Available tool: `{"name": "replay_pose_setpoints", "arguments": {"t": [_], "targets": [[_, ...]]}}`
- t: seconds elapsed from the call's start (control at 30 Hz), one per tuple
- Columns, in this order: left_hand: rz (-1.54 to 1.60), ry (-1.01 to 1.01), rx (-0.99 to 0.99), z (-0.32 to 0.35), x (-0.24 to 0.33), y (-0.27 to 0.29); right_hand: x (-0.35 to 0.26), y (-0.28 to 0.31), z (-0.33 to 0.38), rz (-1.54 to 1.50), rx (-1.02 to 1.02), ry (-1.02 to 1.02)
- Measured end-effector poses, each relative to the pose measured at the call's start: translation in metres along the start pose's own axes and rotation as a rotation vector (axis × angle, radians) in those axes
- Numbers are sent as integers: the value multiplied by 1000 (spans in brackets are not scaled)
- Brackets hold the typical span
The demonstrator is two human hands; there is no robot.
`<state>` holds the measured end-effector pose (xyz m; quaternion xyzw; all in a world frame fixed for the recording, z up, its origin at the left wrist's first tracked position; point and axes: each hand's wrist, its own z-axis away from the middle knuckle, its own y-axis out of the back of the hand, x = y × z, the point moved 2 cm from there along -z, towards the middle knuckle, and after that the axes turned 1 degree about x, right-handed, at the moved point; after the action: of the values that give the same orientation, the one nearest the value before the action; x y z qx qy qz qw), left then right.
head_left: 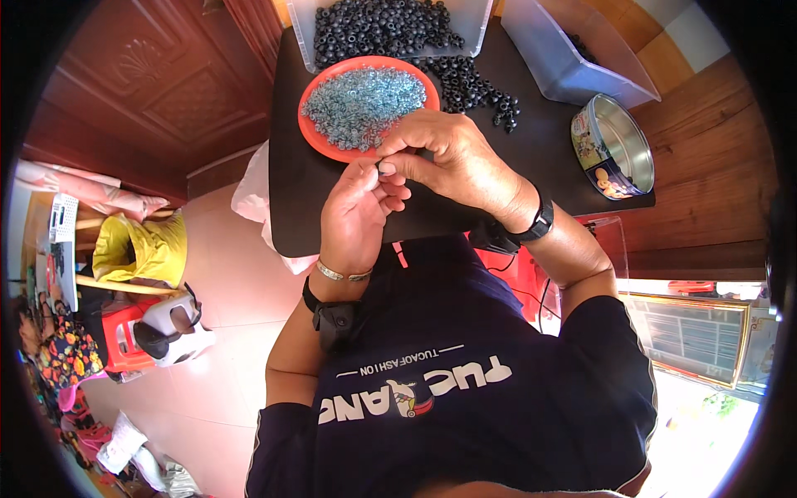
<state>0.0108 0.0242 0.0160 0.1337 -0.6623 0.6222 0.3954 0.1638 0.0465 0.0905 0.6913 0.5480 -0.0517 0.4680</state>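
Small dark piece [381,167], the reference for all clock directions, is sitting between the fingertips of both hands, just above the near edge of the plate; its shape is too small to tell. From left to right: a yellow bag [158,249] is standing between 8 and 9 o'clock, off the desk [544,145]. The left hand [355,207] is rising from 7 o'clock, its thumb and forefinger clamping the piece. An orange-red plate [310,131] is lying at 12 o'clock, carrying clear bluish pieces; beyond it, a translucent bin [475,29] is holding black ring-shaped pieces. The right hand [448,158] is reaching in from 3 o'clock, thumb and forefinger pinching the same piece. Loose black pieces [473,87] are spreading between 1 and 2 o'clock, a second bin [573,66] is standing at 2, and an open round tin [599,153] at 3.
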Motion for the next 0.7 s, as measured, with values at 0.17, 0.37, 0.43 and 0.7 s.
{"name": "replay_pose_setpoints", "arguments": {"t": [0.17, 0.37, 0.43, 0.7], "targets": [[149, 26, -37, -1, 2, -4, -6, -3, 5, 19, 33, 17], [171, 34, -131, 0, 2, -2, -10, -7, 13, -6, 119, 32], [175, 37, -119, 2, 3, -5, -10, -8, 14, -9, 131, 41], [155, 45, -101, 3, 3, -8, -10, -9, 18, 97, 204, 117]]}}
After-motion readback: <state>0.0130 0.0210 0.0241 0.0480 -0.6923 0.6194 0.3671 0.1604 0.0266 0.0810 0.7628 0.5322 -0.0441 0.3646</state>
